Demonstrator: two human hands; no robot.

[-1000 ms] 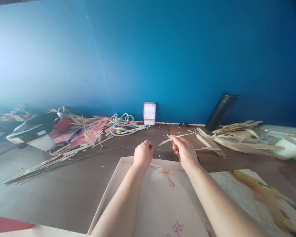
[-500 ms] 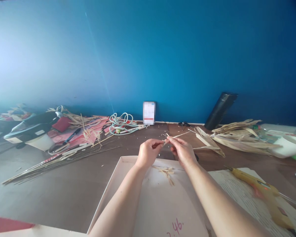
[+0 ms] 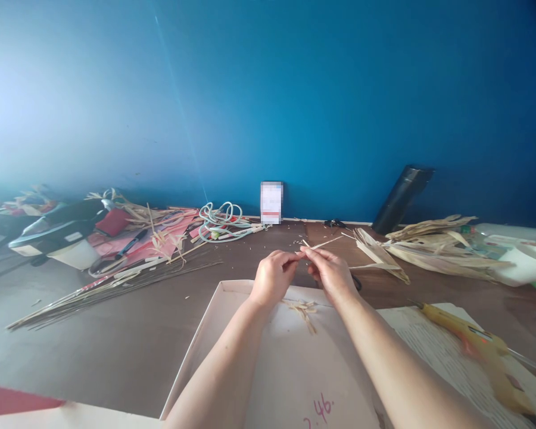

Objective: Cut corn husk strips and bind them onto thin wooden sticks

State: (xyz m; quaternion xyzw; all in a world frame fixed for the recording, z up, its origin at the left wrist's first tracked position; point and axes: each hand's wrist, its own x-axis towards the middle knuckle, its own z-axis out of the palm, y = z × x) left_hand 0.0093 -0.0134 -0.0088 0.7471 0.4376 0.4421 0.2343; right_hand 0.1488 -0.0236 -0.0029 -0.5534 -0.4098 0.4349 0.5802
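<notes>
Both hands meet above the far edge of a shallow white box lid (image 3: pixel 232 333). My left hand (image 3: pixel 273 277) pinches the near end of a thin pale straw strip (image 3: pixel 324 243). My right hand (image 3: pixel 330 273) also pinches that strip, fingertips touching the left ones; the strip's free end points up and to the right. A small heap of straw scraps (image 3: pixel 304 310) lies in the lid just below the hands.
Dried husk leaves (image 3: pixel 429 247) lie at the right, a yellow glue gun (image 3: pixel 477 345) on printed paper at near right. Long thin sticks (image 3: pixel 111 286), a coiled cord (image 3: pixel 223 221), red paper and an iron (image 3: pixel 58 229) lie to the left. A black cylinder (image 3: pixel 402 196) leans on the blue wall.
My left hand has moved right from a closed fist apart from the strip to pinch it beside my right hand. The hands now touch.
</notes>
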